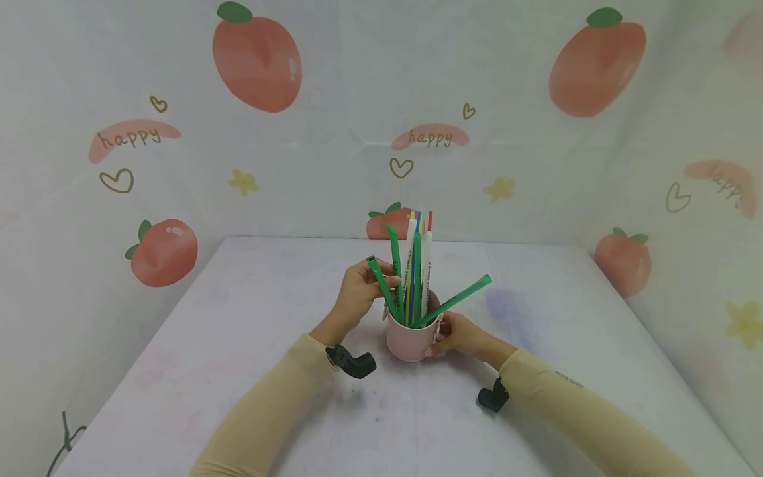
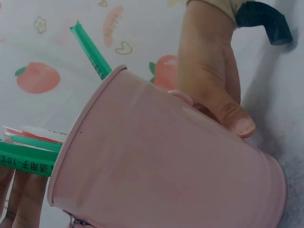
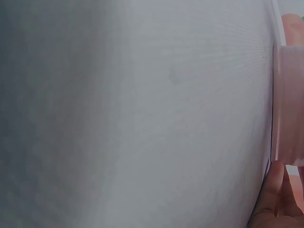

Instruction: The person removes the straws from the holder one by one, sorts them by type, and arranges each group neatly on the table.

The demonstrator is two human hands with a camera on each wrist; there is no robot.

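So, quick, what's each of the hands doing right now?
Left hand: fingers by the slim green sticks; can't tell if it's gripping one.
Right hand: holding the tapered pink cup.

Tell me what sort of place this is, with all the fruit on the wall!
Maybe a little indoor corner set up for filming. A backdrop printed with fruit and "happy" surrounds a pale table, and a black device sits at each wrist.

Room before pink bucket (image 1: 408, 344) — green stick (image 1: 459, 299) rightward
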